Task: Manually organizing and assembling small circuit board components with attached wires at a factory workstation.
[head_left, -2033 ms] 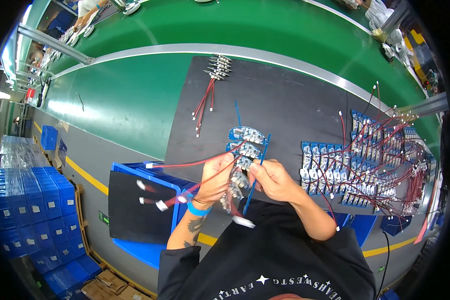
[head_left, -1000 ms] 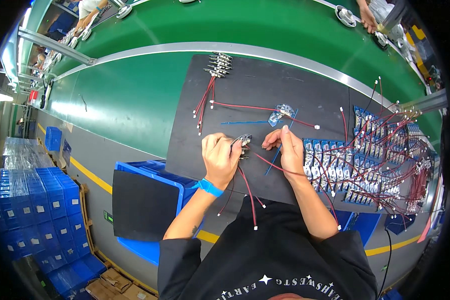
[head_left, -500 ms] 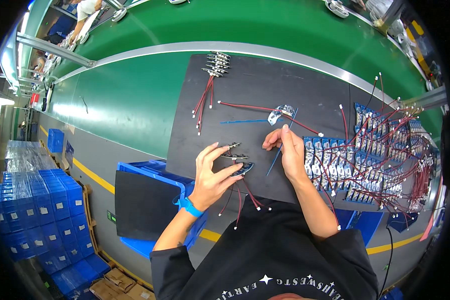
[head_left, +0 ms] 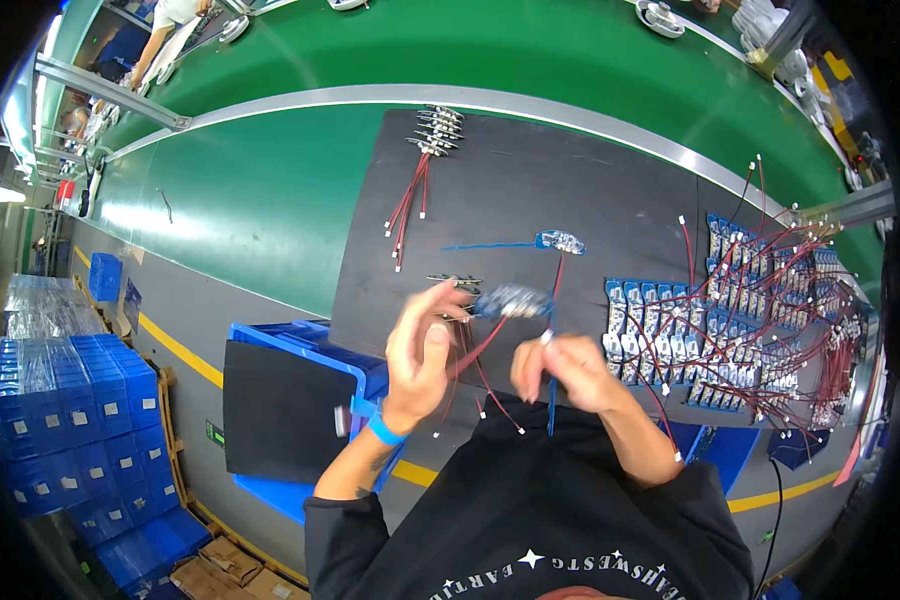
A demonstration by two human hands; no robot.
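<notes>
My left hand has its fingers apart, thumb raised, its fingertips by the left end of a motion-smeared circuit board. Whether they touch that board is unclear. A red wire runs from it toward my left palm. My right hand pinches a small white wire connector. A thin blue strip shows below that hand; I cannot tell whether the hand grips it. Another circuit board lies beyond, with a red wire leading down and a second blue strip to its left. Further boards sit behind my left fingers.
Rows of wired boards cover the right of the black mat. A small stack of boards stands at its far left. A blue crate is beside the mat. Beyond a metal rail runs a green conveyor.
My left hand has spread its fingers, and a board has moved right and away from it. My right hand has come down and nearer. The far board has turned, its wires shifting.
</notes>
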